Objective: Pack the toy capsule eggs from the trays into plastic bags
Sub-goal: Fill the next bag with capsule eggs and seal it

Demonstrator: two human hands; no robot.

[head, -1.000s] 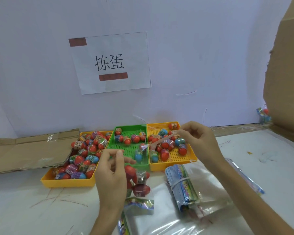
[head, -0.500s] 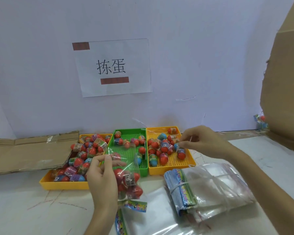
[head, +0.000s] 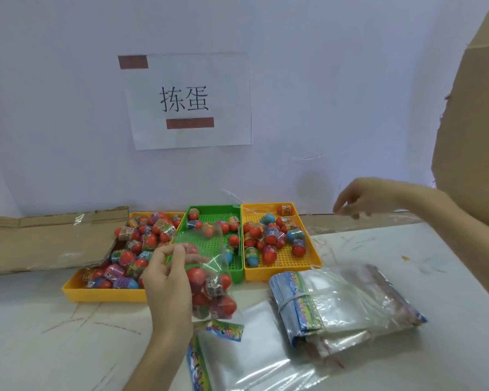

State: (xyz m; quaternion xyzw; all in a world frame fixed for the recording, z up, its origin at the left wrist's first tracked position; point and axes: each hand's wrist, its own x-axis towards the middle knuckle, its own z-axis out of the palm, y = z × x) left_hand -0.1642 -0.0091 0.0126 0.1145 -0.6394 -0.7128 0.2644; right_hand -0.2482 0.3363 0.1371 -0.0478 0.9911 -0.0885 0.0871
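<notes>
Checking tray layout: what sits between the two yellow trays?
Head view: the green tray, holding a few eggs, sits between the left yellow tray and right yellow tray.

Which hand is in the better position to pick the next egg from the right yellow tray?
The right hand, probably. It is free, with loose fingers, and hovers just right of the right yellow tray. The left hand is occupied: it pinches the top of the plastic bag that already holds eggs.

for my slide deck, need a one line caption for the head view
Left hand holds a filled bag of capsule eggs before three trays; right hand raised.
</notes>
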